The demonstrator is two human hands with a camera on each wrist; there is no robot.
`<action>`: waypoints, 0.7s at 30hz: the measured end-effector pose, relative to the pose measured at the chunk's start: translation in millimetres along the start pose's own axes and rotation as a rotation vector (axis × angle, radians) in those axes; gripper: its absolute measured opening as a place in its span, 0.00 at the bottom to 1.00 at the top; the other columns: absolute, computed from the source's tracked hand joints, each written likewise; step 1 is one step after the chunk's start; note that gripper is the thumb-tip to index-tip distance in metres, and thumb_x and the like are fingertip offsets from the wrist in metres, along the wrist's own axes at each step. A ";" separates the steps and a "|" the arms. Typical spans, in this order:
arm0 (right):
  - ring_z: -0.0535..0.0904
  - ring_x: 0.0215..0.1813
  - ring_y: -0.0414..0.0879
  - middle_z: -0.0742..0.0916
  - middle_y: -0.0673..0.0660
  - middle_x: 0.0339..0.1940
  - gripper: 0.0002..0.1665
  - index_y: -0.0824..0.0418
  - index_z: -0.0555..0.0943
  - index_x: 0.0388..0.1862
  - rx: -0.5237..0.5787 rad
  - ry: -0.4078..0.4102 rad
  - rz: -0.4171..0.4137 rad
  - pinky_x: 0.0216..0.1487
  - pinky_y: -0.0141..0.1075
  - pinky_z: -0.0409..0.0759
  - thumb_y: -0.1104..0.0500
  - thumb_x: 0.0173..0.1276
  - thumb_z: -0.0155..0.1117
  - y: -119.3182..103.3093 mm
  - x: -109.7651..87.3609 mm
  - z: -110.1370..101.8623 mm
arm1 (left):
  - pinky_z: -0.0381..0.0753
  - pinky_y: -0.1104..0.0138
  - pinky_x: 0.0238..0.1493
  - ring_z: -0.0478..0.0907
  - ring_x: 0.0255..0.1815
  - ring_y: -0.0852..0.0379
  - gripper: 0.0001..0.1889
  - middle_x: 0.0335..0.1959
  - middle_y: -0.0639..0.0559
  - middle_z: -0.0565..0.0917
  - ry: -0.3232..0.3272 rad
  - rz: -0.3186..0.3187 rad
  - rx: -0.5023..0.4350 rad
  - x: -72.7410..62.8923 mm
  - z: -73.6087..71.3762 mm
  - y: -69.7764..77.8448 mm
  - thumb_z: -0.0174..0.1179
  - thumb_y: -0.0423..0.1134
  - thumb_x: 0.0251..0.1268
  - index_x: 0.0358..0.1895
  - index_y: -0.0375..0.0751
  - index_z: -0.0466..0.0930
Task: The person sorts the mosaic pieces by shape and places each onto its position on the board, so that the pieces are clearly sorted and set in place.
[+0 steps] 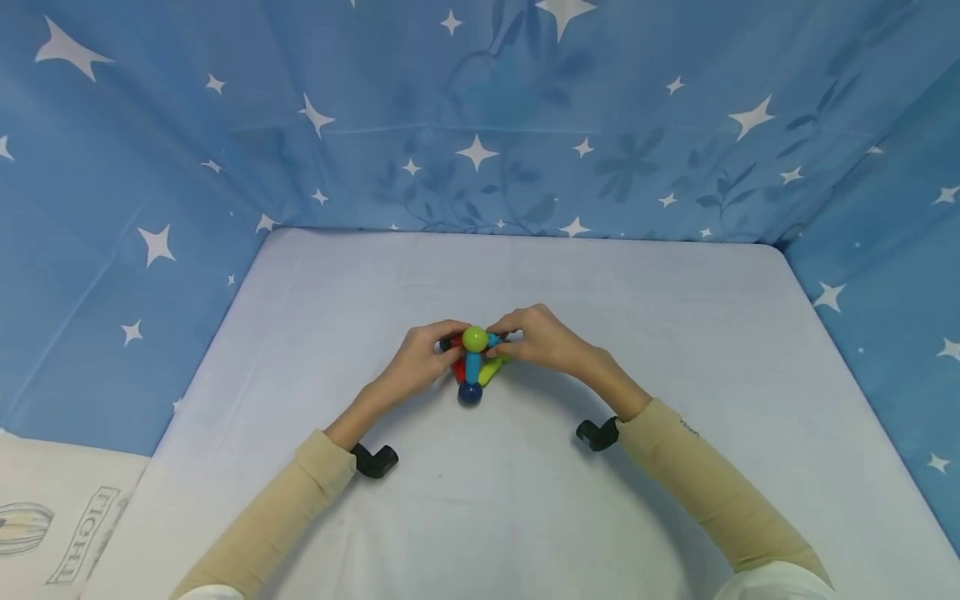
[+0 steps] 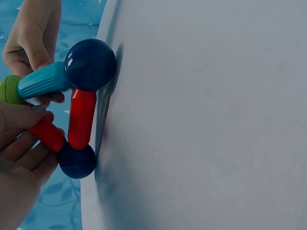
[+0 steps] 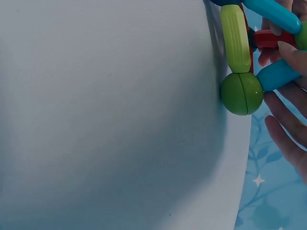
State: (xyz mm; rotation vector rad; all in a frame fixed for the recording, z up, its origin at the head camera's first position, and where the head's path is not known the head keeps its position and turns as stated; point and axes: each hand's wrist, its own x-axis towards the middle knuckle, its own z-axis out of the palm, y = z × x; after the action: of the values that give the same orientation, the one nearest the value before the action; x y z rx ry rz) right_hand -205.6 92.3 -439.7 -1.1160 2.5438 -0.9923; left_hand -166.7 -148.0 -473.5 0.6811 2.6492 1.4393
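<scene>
A toy frame of rods and balls stands on the table between my hands. A lime green ball (image 1: 475, 338) tops it; a light blue rod (image 1: 472, 367) slopes from there to a navy ball (image 1: 470, 393) at the front. My left hand (image 1: 416, 358) pinches a red rod (image 2: 47, 134) between thumb and fingers; this rod joins a second navy ball (image 2: 77, 161). On the other side my right hand (image 1: 543, 340) pinches another blue rod (image 3: 280, 75) above a green ball (image 3: 242, 94). A yellow-green rod (image 3: 236, 40) and a second red rod (image 2: 82, 119) run low along the base.
A white cloth covers the table (image 1: 510, 500). Blue curtains with white stars (image 1: 476, 153) hang along its back and sides. Black wrist-worn pieces (image 1: 375, 461) stick out at both of my sleeves. Printed pale fabric (image 1: 60, 508) lies at the lower left.
</scene>
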 end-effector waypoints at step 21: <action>0.87 0.53 0.51 0.91 0.58 0.50 0.19 0.65 0.88 0.54 -0.128 -0.016 0.041 0.55 0.44 0.85 0.60 0.65 0.76 0.2 0.4 4.8 | 0.77 0.53 0.69 0.79 0.66 0.46 0.17 0.61 0.43 0.85 -0.074 -0.012 0.123 2.7 -13.2 -7.6 0.63 0.27 0.70 0.60 0.35 0.83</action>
State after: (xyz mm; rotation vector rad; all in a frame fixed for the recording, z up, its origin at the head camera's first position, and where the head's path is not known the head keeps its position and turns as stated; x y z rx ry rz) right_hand -203.9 89.7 -443.4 -1.0937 2.6388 -0.8173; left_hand -175.1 -160.9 -471.7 0.7125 2.6969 1.2312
